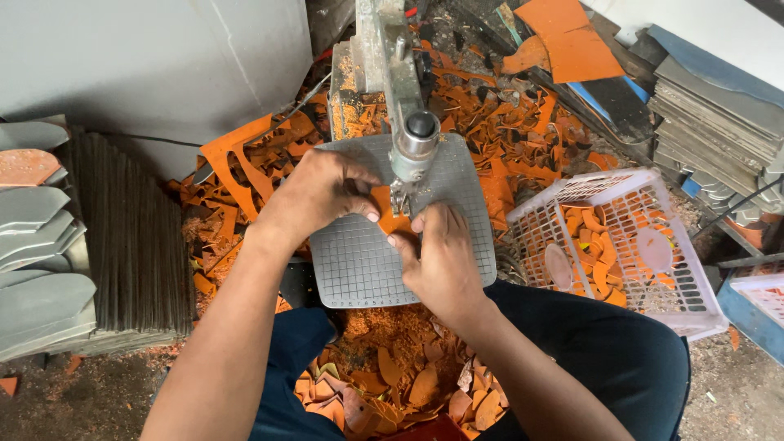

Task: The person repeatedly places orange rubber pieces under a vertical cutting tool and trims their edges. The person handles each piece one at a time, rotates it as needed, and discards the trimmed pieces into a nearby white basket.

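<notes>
Pressing a small orange sheet piece (pixel 390 214) flat on the grey gridded table (pixel 359 261) of a cutting machine, both hands work at the frame centre. The left hand (pixel 320 189) comes in from the lower left, fingers curled and pressed together, tips pinning the piece's left edge. The right hand (pixel 441 257) comes from below, fingers close together, tips touching the piece's lower right edge just beside the blade. Holding from two sides likely keeps the thin piece steady against the blade; it is mostly hidden under the fingers, so its shape cannot be told.

The machine's metal arm (pixel 392 57) runs down from the top centre to a head with a black knob (pixel 420 124), directly above the piece, so the cutting point sits between the two hands.

A white plastic basket (pixel 694 278) stands at right, near the right arm, holding orange cut shapes and a few pale oval ones, probably set within easy reach. Orange offcuts (pixel 506 122) heap behind the table and more lie at lower centre between the knees, seemingly where they drop. Grey sheets (pixel 131 237) stand stacked on edge at left, with grey sole-shaped blanks (pixel 33 212) at the far left. Grey slabs (pixel 719 114) are piled at upper right.
</notes>
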